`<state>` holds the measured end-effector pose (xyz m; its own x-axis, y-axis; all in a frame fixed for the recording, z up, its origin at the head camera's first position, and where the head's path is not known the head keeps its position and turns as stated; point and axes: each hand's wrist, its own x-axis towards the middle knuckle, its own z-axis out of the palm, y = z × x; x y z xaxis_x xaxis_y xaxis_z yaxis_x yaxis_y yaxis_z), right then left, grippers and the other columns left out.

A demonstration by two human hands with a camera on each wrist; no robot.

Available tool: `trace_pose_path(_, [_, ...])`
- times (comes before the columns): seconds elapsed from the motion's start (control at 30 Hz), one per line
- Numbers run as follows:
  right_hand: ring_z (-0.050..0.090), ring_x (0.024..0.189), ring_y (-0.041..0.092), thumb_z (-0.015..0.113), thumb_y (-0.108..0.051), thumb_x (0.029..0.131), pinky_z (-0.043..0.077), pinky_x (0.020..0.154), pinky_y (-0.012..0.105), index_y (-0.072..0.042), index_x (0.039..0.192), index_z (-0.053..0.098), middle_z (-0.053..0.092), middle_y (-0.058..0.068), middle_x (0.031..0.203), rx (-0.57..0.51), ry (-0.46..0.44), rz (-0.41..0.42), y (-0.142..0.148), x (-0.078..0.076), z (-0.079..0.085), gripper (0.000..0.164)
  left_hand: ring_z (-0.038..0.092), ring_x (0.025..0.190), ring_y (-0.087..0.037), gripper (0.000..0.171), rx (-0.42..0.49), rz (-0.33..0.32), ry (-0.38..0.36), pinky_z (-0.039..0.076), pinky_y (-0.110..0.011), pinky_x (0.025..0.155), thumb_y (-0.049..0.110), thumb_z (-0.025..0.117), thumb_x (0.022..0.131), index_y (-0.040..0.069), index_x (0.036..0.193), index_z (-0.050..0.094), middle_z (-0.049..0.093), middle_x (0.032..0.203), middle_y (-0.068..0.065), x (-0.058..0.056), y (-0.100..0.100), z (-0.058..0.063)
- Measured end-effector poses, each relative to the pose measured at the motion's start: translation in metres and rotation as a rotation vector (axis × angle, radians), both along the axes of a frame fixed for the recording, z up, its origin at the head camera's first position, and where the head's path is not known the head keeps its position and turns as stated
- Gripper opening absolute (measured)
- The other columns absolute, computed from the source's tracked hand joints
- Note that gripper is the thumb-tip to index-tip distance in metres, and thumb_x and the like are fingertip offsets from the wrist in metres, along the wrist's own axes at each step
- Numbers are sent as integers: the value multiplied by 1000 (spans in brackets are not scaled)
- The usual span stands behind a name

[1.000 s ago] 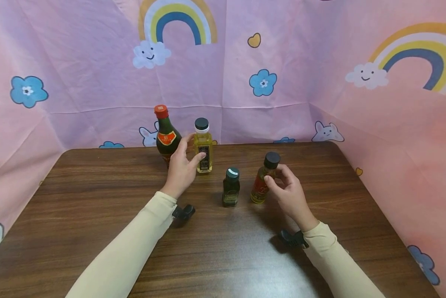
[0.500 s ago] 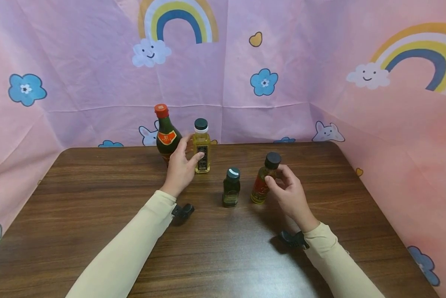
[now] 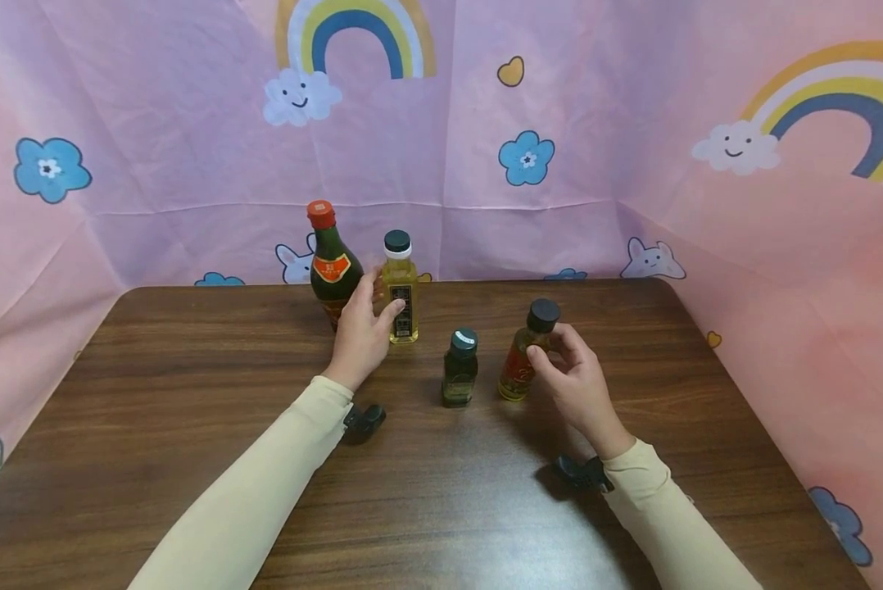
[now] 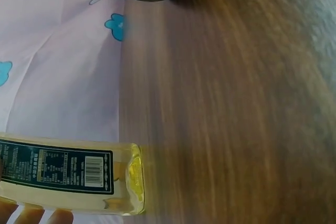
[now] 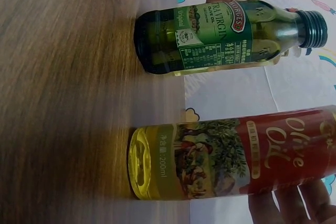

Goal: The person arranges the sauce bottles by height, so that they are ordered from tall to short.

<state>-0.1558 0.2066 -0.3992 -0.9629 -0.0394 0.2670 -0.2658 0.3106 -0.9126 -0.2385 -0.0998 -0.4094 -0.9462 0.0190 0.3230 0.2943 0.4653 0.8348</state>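
In the head view my left hand (image 3: 360,340) grips a clear square bottle of yellow oil (image 3: 403,283), thumb across its dark label and other fingers behind. The bottle's base appears to stand on the table. My right hand (image 3: 577,389) grips an olive oil bottle with a red label (image 3: 517,367) and black cap, thumb in front. That one stands slightly tilted, its base at the table. Between the hands, untouched, is a small dark green olive oil bottle (image 3: 459,377). Its green label (image 5: 212,32) shows in the right wrist view.
A tall dark green bottle with a red cap (image 3: 334,266) stands behind my left hand, partly hidden by it. The brown wooden table (image 3: 441,492) ends at a pink printed cloth (image 3: 530,238) at the back and sides. Black straps with cameras sit at both wrists.
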Motion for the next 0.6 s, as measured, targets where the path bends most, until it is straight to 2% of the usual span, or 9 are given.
trace_pose_path(0.27, [63,117,10,67,-11,102,52,96,25,-2,130,60,64,13,125,11,12,1,1,0,1,30,51,139,-34,67,-46,10,-11,43,-53,114,23,64,104,12,161,32,47,156,-16,0,-1,-1])
trace_pose_path(0.47, [63,121,20,66,-12,103,52,98,27,-2,130,60,65,12,124,15,10,0,0,-2,1,29,50,140,-35,68,-29,11,5,42,-53,115,21,65,104,13,163,31,46,157,-16,0,-1,-2])
trace_pose_path(0.6, [64,118,17,67,-10,102,52,98,29,-1,129,61,65,14,123,-1,3,-5,0,-1,1,29,50,140,-34,68,-28,15,2,42,-52,115,22,65,104,14,163,31,45,157,-15,0,0,-3])
